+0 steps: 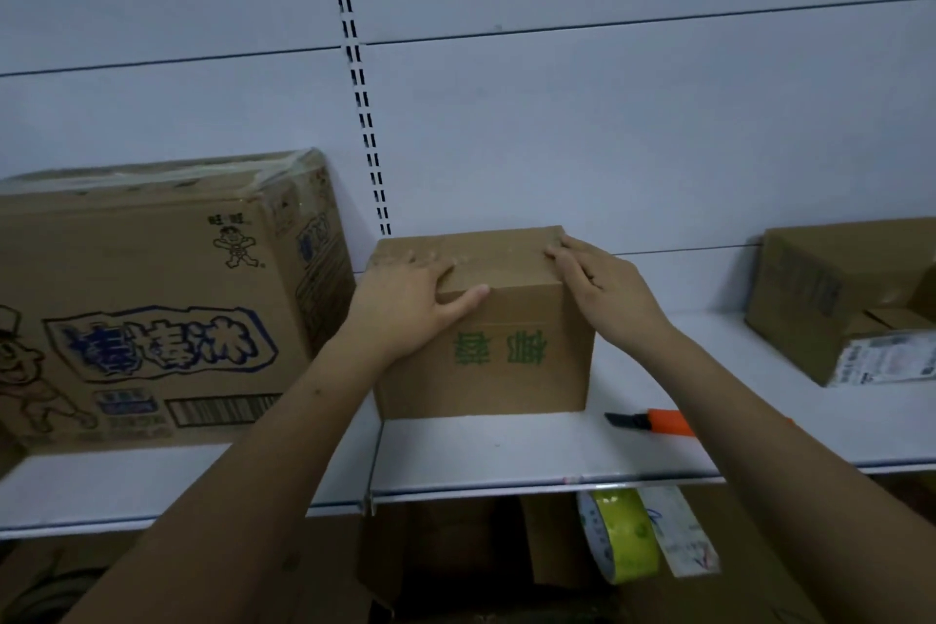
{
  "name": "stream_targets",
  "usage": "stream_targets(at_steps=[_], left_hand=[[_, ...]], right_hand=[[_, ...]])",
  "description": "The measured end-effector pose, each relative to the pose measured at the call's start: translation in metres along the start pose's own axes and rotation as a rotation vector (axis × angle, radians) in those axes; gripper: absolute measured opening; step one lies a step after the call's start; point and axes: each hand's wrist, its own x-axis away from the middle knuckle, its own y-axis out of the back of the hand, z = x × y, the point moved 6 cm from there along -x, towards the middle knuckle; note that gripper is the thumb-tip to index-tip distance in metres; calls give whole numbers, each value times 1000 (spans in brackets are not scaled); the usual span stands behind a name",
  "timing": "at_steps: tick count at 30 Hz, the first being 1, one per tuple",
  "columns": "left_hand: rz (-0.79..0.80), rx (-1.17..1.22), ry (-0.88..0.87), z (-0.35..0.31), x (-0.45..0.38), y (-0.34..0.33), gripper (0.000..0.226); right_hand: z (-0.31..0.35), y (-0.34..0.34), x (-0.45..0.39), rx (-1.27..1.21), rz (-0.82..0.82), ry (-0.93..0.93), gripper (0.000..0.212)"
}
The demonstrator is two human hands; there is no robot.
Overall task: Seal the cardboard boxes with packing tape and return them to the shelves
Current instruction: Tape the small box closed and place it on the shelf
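A small brown cardboard box (511, 360) with green characters on its front stands on the white shelf (506, 451), its top flaps down with clear tape across them. My left hand (405, 304) lies flat on the top left corner, thumb over the front edge. My right hand (602, 289) presses flat on the top right edge, fingers on the tape. A roll of yellowish packing tape (620, 535) hangs just below the shelf's front lip.
A large printed carton (152, 299) with taped top fills the shelf to the left. An orange utility knife (653, 421) lies right of the small box. Another brown box (830, 299) with a white label sits far right. Open cartons show on the lower level.
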Motion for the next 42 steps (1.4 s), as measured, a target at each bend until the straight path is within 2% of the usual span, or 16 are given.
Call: stream_targets(at_steps=[3, 7, 10, 13, 16, 18, 20, 23, 25, 28, 31, 34, 36, 37, 39, 42], left_hand=[[45, 11, -18, 3, -6, -5, 85], [23, -25, -67, -9, -13, -10, 94], [-68, 153, -71, -27, -22, -7, 76], [-292, 409, -166, -63, -6, 3, 51], [-485, 661, -196, -105, 45, 3, 23], [-397, 856, -133, -123, 81, -20, 24], [-199, 1037, 9, -133, 110, -55, 41], [54, 1228, 331, -144, 139, -111, 54], [117, 1232, 524, -150, 154, -132, 55], [83, 1043, 617, -157, 172, -139, 51], [182, 1118, 780, -170, 184, -145, 29], [310, 1446, 965, -185, 178, -162, 69], [342, 1572, 939, -192, 173, -167, 93], [354, 1593, 901, -194, 171, -166, 90], [404, 1631, 850, -199, 167, -163, 59], [566, 1838, 915, -207, 166, -155, 18]], right_hand=[[-4, 7, 15, -173, 23, -1, 47], [-24, 12, 42, -222, 2, -55, 61], [-56, 16, 70, 16, 3, -37, 60], [-105, 21, 101, 400, 188, -57, 57], [-137, 24, 127, 493, 313, -70, 51], [-147, 34, 132, 496, 212, -90, 46], [-154, 45, 135, 556, 73, -117, 41], [-173, 54, 135, 696, -42, -208, 39], [-177, 50, 130, 768, -70, -267, 41], [-143, 30, 128, 665, -186, -77, 36], [-105, 1, 140, 439, -184, 94, 28], [-100, -23, 143, 342, -99, 57, 30], [-104, -28, 143, 337, -115, 20, 32], [-106, -28, 142, 338, -132, 6, 32], [-107, -27, 141, 348, -146, -2, 31], [-107, -28, 142, 348, -143, 13, 29]])
